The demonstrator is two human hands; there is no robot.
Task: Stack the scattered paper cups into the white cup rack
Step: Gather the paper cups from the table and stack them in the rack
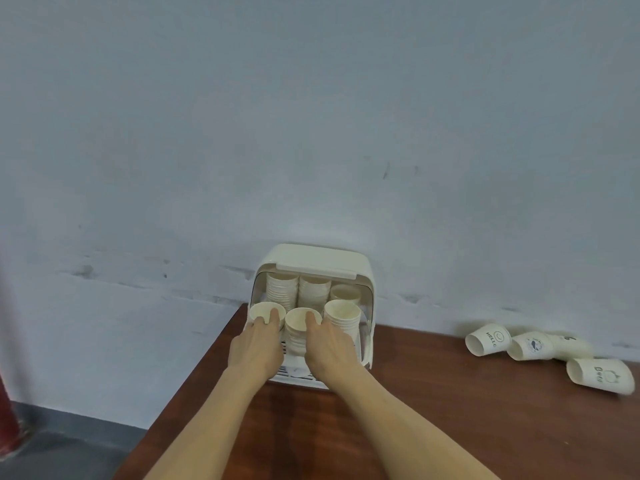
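Note:
The white cup rack [346,265] stands against the wall at the table's far edge, its lid raised. Inside are several stacks of paper cups, three at the back [313,289] and three in front. My left hand [256,348] grips the front left cup stack [263,311], a finger hooked over its rim. My right hand [329,344] grips the front middle cup stack [298,322] the same way. The front right stack [343,318] stands untouched. Several loose printed cups [488,339] lie on their sides at the right.
The brown wooden table [450,427] ends at the left, where grey floor [69,445] shows. A pale blue wall [311,133] rises right behind the rack. A red object [7,420] sits at the left frame edge.

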